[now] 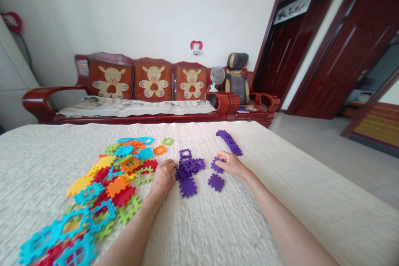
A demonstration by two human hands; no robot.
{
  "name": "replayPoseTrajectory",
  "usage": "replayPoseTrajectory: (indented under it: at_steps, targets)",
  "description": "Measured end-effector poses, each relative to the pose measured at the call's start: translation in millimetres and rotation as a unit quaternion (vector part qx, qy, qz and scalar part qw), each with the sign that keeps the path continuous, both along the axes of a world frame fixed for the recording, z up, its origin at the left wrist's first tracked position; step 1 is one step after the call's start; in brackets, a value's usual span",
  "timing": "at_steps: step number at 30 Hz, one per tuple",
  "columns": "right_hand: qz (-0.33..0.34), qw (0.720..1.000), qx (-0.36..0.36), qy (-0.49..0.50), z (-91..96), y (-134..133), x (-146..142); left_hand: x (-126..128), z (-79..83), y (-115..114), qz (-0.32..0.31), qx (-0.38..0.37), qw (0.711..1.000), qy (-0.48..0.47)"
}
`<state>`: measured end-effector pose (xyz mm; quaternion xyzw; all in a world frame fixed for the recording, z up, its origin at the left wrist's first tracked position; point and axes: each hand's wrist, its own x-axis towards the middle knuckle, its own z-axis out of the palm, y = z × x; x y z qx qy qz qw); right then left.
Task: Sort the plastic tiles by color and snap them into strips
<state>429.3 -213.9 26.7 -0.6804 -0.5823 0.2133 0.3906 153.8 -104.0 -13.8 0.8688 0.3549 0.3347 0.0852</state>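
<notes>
My right hand [231, 163] pinches the left-facing edge of its fingers on a purple interlocking tile [215, 165] with a hole in it, low over the cloth. Just in front of it lies a solid purple tile [216, 182]. My left hand [165, 175] rests at the left side of a small heap of purple interlocking tiles [188, 167]. Its fingers are curled together, and their tips are partly hidden against the heap, so what they hold cannot be made out. Farther back on the right, several purple tiles lie in an overlapping row [229, 142].
A large spread of blue, red, yellow, orange and green tiles [117, 185] covers the left of the cloth-covered table [212, 232]. Beyond the table's far edge stand a wooden sofa [221, 106] with bear cushions [153, 82] and a small fan [217, 75].
</notes>
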Motion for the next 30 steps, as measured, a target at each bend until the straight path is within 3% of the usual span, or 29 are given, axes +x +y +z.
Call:
replayPoseTrajectory:
  at_steps: [6,10,13,16,22,30]
  targets:
    - [0.019,0.999,0.026,-0.025,5.0,-1.6,11.4,-1.6,-0.2,2.6,-0.003,0.000,1.000,0.003]
    - [-0.057,0.996,0.056,-0.043,3.2,-2.3,21.8,-1.7,-1.6,3.9,-0.006,0.003,1.000,-0.003]
    - [-0.104,0.992,0.027,-0.071,0.7,-3.6,26.8,-1.5,-3.9,5.1,-0.010,0.011,1.000,-0.008]
    - [-0.108,0.988,-0.012,-0.112,3.9,-8.0,19.5,-1.3,-6.1,5.7,-0.007,0.013,1.000,-0.008]
    - [-0.088,0.960,-0.071,-0.255,17.0,-15.9,-16.9,-1.0,-7.8,5.0,-0.005,0.014,1.000,-0.015]
    - [0.042,0.978,-0.018,-0.201,11.7,-9.5,-12.5,-1.0,-9.6,3.4,0.000,0.022,1.000,-0.020]
